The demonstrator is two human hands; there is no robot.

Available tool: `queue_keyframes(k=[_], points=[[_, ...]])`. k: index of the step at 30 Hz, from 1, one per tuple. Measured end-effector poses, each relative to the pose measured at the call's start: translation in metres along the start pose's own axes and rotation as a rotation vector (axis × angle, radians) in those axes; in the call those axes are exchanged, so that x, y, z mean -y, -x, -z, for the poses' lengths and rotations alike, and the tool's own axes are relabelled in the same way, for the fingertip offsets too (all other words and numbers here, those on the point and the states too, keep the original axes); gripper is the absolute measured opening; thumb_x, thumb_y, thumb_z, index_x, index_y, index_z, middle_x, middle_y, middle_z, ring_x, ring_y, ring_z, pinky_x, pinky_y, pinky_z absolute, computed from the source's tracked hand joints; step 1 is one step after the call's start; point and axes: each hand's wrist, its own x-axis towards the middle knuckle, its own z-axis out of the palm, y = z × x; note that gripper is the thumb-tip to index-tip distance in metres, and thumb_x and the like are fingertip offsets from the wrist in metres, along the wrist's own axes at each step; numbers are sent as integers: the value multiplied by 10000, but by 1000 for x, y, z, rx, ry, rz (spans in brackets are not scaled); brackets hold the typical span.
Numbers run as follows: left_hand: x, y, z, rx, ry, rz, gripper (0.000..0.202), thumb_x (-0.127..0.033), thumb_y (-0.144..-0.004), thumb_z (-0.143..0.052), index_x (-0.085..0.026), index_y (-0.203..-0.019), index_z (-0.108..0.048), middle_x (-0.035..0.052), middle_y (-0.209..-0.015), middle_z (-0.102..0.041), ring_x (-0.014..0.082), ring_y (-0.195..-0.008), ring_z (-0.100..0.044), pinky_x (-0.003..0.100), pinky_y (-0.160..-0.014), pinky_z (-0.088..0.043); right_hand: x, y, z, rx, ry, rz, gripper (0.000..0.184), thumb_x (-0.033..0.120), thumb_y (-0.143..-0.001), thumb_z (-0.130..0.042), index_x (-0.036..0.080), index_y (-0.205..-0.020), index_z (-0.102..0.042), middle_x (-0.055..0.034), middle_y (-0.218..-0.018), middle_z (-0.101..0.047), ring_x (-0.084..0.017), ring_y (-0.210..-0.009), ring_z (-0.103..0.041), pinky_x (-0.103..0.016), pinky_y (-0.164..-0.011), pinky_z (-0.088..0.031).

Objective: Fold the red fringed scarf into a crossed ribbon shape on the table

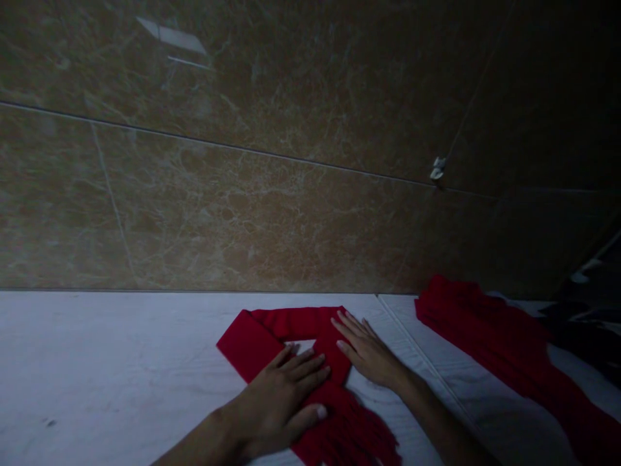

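Note:
A red fringed scarf (272, 330) lies folded into a bent loop on the white table (111, 362), its fringe toward me at the bottom. My left hand (284, 401) lies flat on the scarf's near fold, fingers stretched out. My right hand (366, 349) rests flat on the scarf's right side, fingers spread and pointing up-left. Neither hand grips anything.
A second red scarf (504, 349) stretches diagonally across the table at the right. Dark cloth (587, 330) lies at the far right. A brown marble-tiled wall (272, 188) stands right behind the table, with a small white clip (437, 168) on a grout line.

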Motion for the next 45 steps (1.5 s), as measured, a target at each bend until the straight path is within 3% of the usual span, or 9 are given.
queue_keyframes(k=[4,9,14,17,20,23,28,37,45], points=[[7,2,1,50,32,-31,538,-536,-1004,-392,-395,-1522,-358,-1,-1604,-341,309,-1494,-287,606,-1227,-213,-6,-12,7,4,21,-41,557,489,-1042,-256,275,-1550,-338,-64,-1644,-245,-214,-1531,-177,-536,-1230,-133],[-1,0,5,81,50,36,526,-572,-996,-372,-399,-1491,-416,5,-1599,-366,333,-1495,-278,674,-1208,-190,19,-33,8,-32,49,-20,568,480,-1045,-257,220,-1535,-378,-79,-1645,-237,-216,-1536,-151,-512,-1241,-104],[0,0,-1,64,57,28,568,-563,-997,-383,-409,-1539,-309,4,-1607,-342,332,-1507,-238,674,-1205,-191,33,-41,2,56,38,47,585,496,-1044,-257,202,-1537,-368,-83,-1636,-252,-205,-1534,-161,-493,-1248,-75],[7,1,8,36,57,8,575,-544,-1003,-389,-404,-1550,-276,6,-1623,-299,305,-1514,-224,632,-1230,-156,31,-46,7,16,31,19,596,509,-1042,-253,208,-1548,-345,-87,-1642,-228,-208,-1536,-148,-501,-1244,-89],[26,4,25,-34,19,115,507,-506,-1034,-303,-410,-1531,-326,-23,-1620,-318,259,-1525,-208,597,-1248,-119,30,-56,11,-50,44,-4,585,478,-1043,-267,190,-1546,-348,-94,-1645,-217,-212,-1537,-142,-499,-1242,-102],[58,11,35,-119,-78,342,532,-497,-1042,-243,-324,-1529,-370,31,-1609,-345,264,-1523,-213,589,-1242,-137,31,-64,4,-22,71,-7,571,455,-1040,-293,171,-1527,-391,-116,-1625,-275,-233,-1525,-197,-511,-1237,-126],[95,22,30,-72,-178,466,616,-558,-1022,-243,-249,-1546,-338,86,-1622,-284,260,-1519,-219,536,-1245,-158,28,-63,-9,10,104,-5,559,428,-1038,-309,155,-1513,-412,-124,-1595,-348,-243,-1504,-269,-528,-1234,-130],[82,18,39,-106,-244,432,591,-570,-1022,-225,-321,-1552,-307,48,-1647,-218,275,-1540,-116,586,-1235,-101,34,-56,5,-84,48,-26,584,484,-1039,-292,191,-1539,-365,-71,-1640,-254,-216,-1538,-145,-512,-1243,-70],[87,20,34,-31,-190,453,597,-592,-1014,-226,-345,-1554,-287,47,-1648,-218,291,-1533,-143,606,-1229,-116,28,-52,-3,29,48,-40,595,498,-1034,-292,178,-1525,-397,-112,-1627,-280,-243,-1530,-179,-530,-1236,-77]])
